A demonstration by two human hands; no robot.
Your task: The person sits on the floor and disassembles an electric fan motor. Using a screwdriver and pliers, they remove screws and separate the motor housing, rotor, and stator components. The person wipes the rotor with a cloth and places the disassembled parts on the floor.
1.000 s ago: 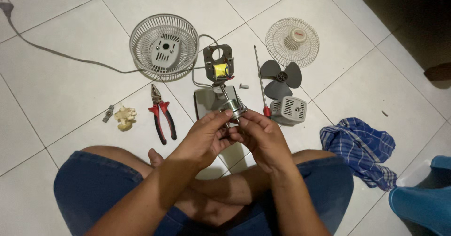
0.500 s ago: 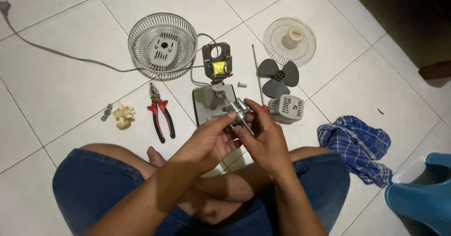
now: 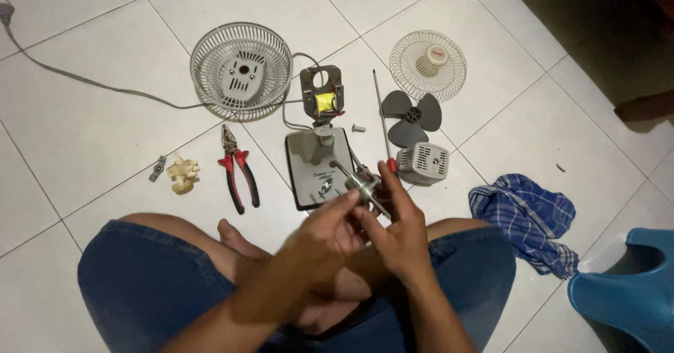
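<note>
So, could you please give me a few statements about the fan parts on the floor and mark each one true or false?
1. Both hands, left hand and right hand, hold the silver metal rotor with its shaft. True.
2. The red-handled pliers lie inside the round white wire fan guard. False: they lie on the tiled floor, below that guard.
3. The grey three-bladed fan blade lies apart from the guards. True.
4. The blue checked cloth covers the grey vented motor housing. False: the cloth lies apart from it.
5. The red-handled screwdriver is in the right hand's grip. False: it lies on the floor.
</note>
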